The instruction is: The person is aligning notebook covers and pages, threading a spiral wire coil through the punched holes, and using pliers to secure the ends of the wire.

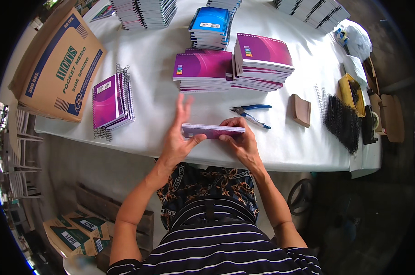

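A small purple notebook (212, 133) is held on edge just above the front of the table, its row of punched holes facing up. My right hand (242, 142) grips its right end, thumb on the near cover and fingers behind. My left hand (175, 143) is at the other end, its thumb touching the cover. The fingers of that hand stretch up and away, slightly blurred. Beyond my hands lie stacks of purple punched notebooks, a lower one (203, 66) and a taller one (265, 51). Blue-handled pliers (253, 114) rest to the right of my hands.
Spiral-bound purple notebooks (110, 101) and a large carton (63, 64) stand at left. A blue notebook stack (210, 23) and grey bound stacks (145, 10) stand farther back. To the right are a brown block (301, 110), black spiral wires (343, 121) and a yellow tray (345, 87).
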Tool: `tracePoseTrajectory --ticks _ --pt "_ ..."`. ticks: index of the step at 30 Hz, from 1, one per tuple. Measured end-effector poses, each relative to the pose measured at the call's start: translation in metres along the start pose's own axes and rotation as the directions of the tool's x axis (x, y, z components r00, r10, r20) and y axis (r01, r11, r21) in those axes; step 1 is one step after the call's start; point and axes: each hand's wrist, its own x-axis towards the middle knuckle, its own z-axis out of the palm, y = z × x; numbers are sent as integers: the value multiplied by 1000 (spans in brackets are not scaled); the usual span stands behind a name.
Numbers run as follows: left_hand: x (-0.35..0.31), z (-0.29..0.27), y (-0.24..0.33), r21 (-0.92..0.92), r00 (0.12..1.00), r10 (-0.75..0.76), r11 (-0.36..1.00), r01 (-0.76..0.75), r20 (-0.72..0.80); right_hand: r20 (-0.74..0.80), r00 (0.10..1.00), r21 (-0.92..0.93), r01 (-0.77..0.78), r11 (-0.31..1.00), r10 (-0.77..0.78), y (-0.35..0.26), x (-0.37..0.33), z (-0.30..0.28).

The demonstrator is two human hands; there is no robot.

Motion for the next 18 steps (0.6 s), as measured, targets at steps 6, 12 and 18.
tracePoseTrajectory --ticks 6,12,18 --pt "-1 2 6 204 987 87 977 -58 -135 13 999 -174 37 984 -35 -6 0 10" --pt "33 39 69 855 880 40 221 -470 474 63 998 -152 19 988 -10 -1 -6 -5" --pt "40 26 55 823 821 -252 416 -387 513 -216 889 -656 175 734 -404 -49 53 -184"
